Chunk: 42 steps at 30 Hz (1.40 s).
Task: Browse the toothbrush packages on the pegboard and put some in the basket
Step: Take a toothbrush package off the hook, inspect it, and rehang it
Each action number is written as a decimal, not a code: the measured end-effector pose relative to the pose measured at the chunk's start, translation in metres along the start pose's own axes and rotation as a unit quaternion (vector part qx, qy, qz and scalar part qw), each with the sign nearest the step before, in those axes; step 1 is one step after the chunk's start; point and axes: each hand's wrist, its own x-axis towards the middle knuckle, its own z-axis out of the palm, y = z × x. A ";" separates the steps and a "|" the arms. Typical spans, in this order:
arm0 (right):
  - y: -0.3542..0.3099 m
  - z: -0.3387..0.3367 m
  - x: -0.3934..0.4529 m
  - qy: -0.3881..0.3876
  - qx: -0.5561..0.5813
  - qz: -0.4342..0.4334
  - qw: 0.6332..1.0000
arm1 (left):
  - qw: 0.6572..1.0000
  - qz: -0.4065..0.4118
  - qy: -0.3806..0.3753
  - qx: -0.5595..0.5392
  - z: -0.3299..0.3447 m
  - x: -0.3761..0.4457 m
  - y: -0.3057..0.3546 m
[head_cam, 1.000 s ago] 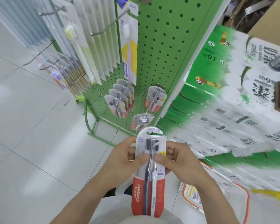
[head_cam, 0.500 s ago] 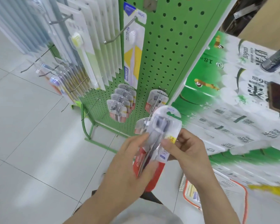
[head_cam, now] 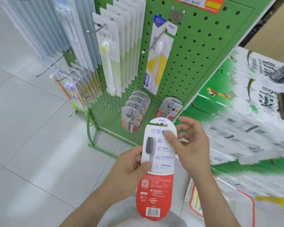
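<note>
- Red-and-white toothbrush package (head_cam: 157,169) sits at lower centre of the head view, back side up. The left hand (head_cam: 131,167) pinches its left edge; the right hand (head_cam: 188,148) presses a thumb near its top.
- Light pinches could let it slip to the floor.
- Basket (head_cam: 220,208) shows only partly at lower right, so a drop could miss it.
- Pegboard (head_cam: 195,63) hooks jut close by and could snag it.

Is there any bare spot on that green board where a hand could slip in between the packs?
Yes: the right side of the pegboard, between the yellow-and-white toothbrush pack and the board's right edge, shows only bare holes. It is crowded on the left, where the white packs hang tightly stacked, and low down around the red-and-clear packs.
</note>
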 end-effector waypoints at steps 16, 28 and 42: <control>0.017 0.023 -0.011 -0.120 -0.077 0.080 0.987 | 0.997 -0.050 -0.014 -0.054 -0.018 -0.002 -0.022; 0.036 0.009 -0.051 -0.245 -0.081 0.117 0.959 | 0.982 -0.021 0.136 -0.126 -0.030 0.010 -0.018; 0.028 0.006 -0.045 -0.289 0.013 0.162 0.944 | 0.966 0.004 0.256 -0.017 -0.028 0.017 -0.002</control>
